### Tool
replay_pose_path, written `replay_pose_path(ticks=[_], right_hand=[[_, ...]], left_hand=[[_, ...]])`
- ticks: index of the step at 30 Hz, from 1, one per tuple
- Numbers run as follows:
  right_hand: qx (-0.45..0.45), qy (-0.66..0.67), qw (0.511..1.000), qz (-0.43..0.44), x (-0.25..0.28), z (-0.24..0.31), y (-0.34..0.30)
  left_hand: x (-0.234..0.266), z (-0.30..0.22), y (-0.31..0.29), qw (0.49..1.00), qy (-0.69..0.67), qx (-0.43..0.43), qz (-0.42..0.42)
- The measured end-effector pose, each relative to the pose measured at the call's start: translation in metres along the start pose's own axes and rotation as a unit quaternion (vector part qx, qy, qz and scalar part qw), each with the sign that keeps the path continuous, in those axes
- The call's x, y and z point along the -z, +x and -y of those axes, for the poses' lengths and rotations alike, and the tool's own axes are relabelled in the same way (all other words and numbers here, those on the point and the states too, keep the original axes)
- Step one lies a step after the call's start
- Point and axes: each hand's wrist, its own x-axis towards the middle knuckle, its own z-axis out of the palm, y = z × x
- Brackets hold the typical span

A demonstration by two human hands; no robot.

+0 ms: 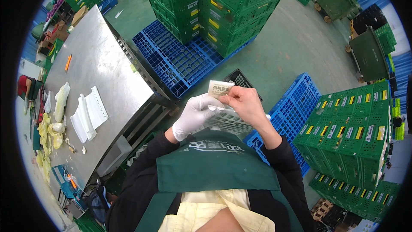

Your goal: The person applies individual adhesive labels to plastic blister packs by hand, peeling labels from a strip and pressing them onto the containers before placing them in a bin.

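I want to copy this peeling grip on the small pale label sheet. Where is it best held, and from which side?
Judging from the head view, grip the small pale label sheet at its lower right edge, coming from the right. There the bare right hand pinches it, while the white-gloved left hand props it from below left. It is thin and flat, so a fingertip pinch on an edge probably suits it.

A long steel worktable (101, 66) runs up the left of the view; on it, near its middle, lie white perforated sheets (89, 114); beside them toward the table's left edge, a clear bag (61, 99) and pale leafy trimmings (46, 135); farther up the table, a small orange piece (68, 62). Right of the table, a blue pallet (174, 58) bears stacked green crates (214, 4); well right of the table stand more green crates (347, 133) and dark green wheeled bins (368, 53).
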Motion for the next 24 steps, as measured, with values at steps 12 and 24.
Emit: replay_pose_path(ticks=[12,24], right_hand=[[-0.140,0.273,0.949,-0.075,0.035,-0.016,0.019],[-0.060,-0.040,0.992,-0.106,-0.001,0.007,-0.009]], left_hand=[[0.001,0.004,-0.003,0.992,-0.028,0.070,0.102],[-0.003,-0.004,-0.004,0.999,0.028,-0.023,-0.017]])
